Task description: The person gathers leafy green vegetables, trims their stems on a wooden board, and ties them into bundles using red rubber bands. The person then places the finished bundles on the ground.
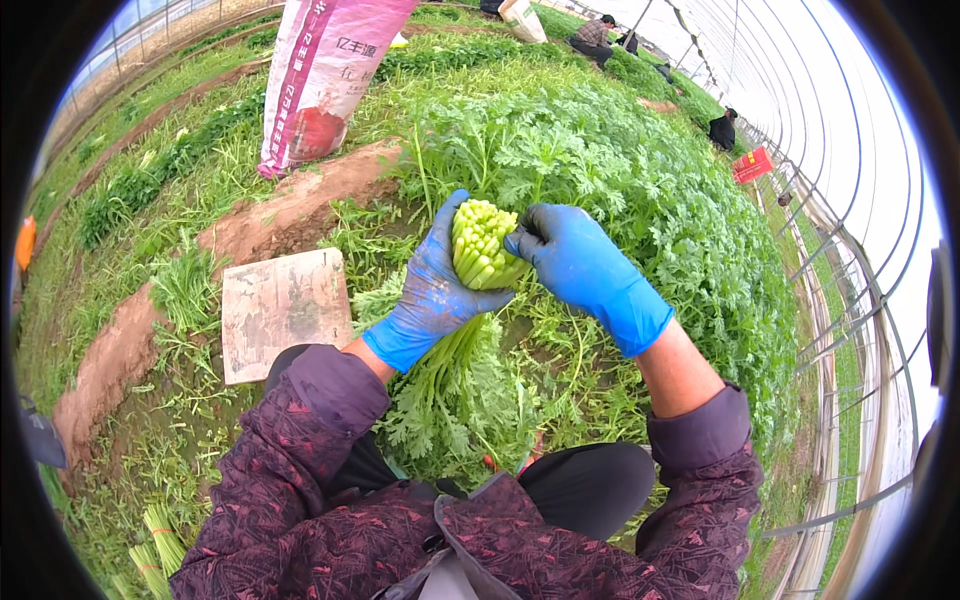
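Observation:
My left hand (442, 281), in a soiled blue glove, is wrapped around a thick bunch of leafy green stems (484, 244). The pale cut ends point up towards me, and the feathery leaves (457, 405) hang down between my knees. My right hand (574, 251), gloved too, is at the right edge of the cut ends with its thumb and fingers bent together. Whether a stem or anything else is between those fingertips I cannot tell. Two bundles of stems tied with red bands (161, 536) lie on the ground at the lower left.
A worn wooden board (289, 315) lies left of my hands, beside a ridge of bare soil (289, 199). Behind it stands a white and pink sack (322, 82). Dense leafy plants (600, 165) grow ahead and right. People (592, 41) crouch farther off under the greenhouse hoops.

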The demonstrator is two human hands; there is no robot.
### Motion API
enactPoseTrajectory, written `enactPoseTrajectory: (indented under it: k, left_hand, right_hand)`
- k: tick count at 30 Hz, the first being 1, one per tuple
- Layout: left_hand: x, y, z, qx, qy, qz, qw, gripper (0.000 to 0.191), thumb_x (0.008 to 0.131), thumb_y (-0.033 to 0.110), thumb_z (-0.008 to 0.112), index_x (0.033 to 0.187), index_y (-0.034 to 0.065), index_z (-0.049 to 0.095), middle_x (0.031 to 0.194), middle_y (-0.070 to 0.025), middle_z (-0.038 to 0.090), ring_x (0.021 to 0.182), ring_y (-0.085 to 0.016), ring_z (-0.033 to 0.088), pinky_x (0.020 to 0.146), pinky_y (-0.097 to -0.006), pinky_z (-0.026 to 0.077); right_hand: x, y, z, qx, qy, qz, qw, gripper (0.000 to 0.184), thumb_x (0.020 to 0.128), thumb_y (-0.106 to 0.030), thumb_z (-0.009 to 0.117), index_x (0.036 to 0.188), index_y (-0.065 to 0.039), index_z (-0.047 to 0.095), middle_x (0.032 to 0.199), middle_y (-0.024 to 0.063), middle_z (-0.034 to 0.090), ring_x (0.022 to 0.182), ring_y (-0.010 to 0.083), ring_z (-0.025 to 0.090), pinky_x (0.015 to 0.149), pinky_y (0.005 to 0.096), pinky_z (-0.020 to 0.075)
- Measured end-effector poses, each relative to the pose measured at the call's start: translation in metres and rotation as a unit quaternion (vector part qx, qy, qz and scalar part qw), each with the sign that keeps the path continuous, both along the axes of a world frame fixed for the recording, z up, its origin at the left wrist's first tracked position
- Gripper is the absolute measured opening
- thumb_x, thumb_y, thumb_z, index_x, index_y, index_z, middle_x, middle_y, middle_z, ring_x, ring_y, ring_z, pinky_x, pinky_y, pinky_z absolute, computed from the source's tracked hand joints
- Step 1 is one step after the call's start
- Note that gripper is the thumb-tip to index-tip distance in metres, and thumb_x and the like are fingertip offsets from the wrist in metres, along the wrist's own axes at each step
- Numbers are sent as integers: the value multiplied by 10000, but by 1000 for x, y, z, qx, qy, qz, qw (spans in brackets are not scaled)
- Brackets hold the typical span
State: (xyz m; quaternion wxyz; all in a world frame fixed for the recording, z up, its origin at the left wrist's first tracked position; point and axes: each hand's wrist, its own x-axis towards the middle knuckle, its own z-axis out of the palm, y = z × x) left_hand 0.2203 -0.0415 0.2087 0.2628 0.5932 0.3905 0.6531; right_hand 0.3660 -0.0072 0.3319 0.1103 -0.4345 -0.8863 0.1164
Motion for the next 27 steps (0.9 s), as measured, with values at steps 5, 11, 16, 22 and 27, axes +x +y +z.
enactPoseTrajectory:
  k: [5, 11, 16, 22, 27]
  left_hand:
    - [5, 1, -4, 31, 90, 72, 993, 1126, 535, 223, 878, 1439, 46, 231, 1203, -162, 562, 1104, -284, 575, 957, -360, 468]
    - [7, 2, -5, 15, 52, 78, 995, 1123, 534, 196, 879, 1434, 49, 225, 1191, -165, 562, 1079, -287, 588, 924, -367, 488]
    - [4, 2, 0, 7, 3, 40, 999, 1078, 541, 145, 872, 1418, 64, 251, 1193, -142, 566, 1092, -250, 581, 949, -355, 472]
    - [8, -5, 3, -19, -9, -7, 1000, 1089, 569, 199, 872, 1422, 42, 214, 1228, -153, 541, 1115, -252, 567, 960, -357, 463]
    - [3, -8, 5, -34, 85, 39, 995, 1098, 571, 271, 872, 1415, 12, 220, 1224, -162, 542, 1103, -245, 566, 949, -358, 463]
  right_hand:
    - [4, 9, 7, -131, -1, -41, 990, 384, 856, -245, 658, 1054, 82, 621, 899, 202, 670, 821, 242, 635, 740, 383, 493]
    - [6, 7, 5, -150, 67, -62, 984, 421, 842, -278, 686, 1096, 51, 622, 919, 174, 673, 826, 204, 628, 745, 348, 497]
    - [6, 18, 24, 133, 184, -35, 973, 582, 867, -500, 570, 1214, -32, 572, 1131, 223, 624, 996, 348, 629, 883, 420, 476]
    - [-21, 20, 7, 319, 113, 90, 937, 686, 922, -566, 394, 1334, -19, 438, 1337, 225, 481, 1211, 381, 485, 1002, 450, 392]
    - [-35, 16, -23, 67, 3, 40, 997, 726, 897, -576, 437, 1353, -12, 396, 1356, 241, 453, 1217, 363, 493, 1003, 455, 399]
